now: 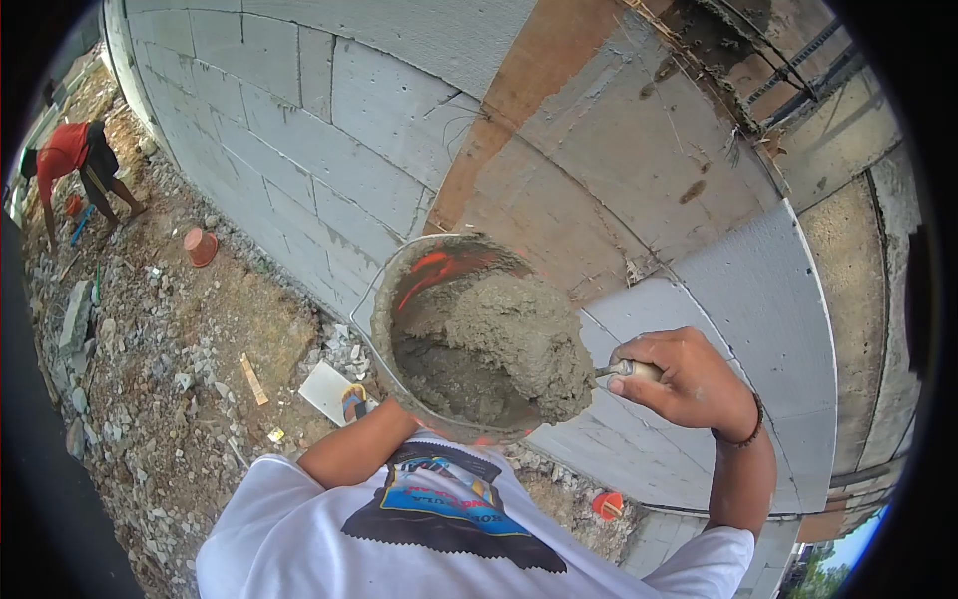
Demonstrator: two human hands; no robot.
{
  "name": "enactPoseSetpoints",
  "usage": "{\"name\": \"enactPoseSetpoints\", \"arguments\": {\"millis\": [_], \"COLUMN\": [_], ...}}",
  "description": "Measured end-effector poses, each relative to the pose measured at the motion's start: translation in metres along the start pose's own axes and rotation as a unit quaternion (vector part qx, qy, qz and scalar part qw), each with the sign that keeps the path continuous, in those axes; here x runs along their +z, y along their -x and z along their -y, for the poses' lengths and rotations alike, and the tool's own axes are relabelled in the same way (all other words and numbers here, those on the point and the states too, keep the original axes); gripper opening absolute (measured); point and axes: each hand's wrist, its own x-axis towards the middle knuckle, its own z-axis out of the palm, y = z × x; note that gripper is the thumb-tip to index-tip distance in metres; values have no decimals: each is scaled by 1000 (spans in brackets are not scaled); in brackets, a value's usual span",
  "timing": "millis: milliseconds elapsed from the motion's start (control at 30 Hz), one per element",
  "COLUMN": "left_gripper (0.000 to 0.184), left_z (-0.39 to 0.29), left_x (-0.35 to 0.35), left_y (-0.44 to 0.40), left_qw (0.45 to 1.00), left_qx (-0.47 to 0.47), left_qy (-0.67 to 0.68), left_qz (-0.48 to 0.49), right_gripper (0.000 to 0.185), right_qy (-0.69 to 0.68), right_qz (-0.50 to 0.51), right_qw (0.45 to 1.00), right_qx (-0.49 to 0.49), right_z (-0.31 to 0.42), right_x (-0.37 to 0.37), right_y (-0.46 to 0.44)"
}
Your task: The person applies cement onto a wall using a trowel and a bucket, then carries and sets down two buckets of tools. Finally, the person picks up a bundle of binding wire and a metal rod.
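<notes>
In the head view a bucket (481, 433), its orange-red inside smeared with grey, is tilted in front of my chest. My left hand (403, 415) supports it from below on the near left side; its fingers are hidden behind the bucket. Wet grey mortar (429, 374) fills the lower part. My right hand (689, 379) is closed around the handle (641, 370) of a trowel. A large heap of mortar (514, 324) covers the trowel's blade, over the right side of the bucket. The bucket's wire handle (361, 319) hangs along its left rim.
A light-grey block wall (389, 100) curves across the view, with a brown-smeared section (609, 150) and rebar (798, 75) above. Rubble covers the ground, with an orange bucket (201, 247), another orange container (608, 505) and a wood scrap (253, 379). A person in red (65, 160) bends over far left.
</notes>
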Motion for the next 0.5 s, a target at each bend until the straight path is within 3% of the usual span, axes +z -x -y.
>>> {"name": "enactPoseSetpoints", "arguments": {"millis": [233, 300, 433, 500], "left_gripper": [68, 70, 74, 76], "left_z": [7, 12, 15, 19], "left_x": [53, 69, 100, 115], "left_y": [-6, -9, -5, -2], "left_qw": [992, 991, 991, 991], "left_qx": [-63, -67, -77, -84], "left_qy": [1, 5, 19, 29], "left_qz": [111, 118, 111, 102], "right_gripper": [28, 29, 37, 38], "right_qy": [41, -156, -269, -306], "right_qz": [-65, -136, -241, -244], "right_qw": [997, 972, 921, 908], "right_qx": [-31, -109, -143, -149], "right_z": [36, 27, 26, 8], "right_x": [-137, -161, -208, -223], "right_y": [22, 19, -1, -18]}}
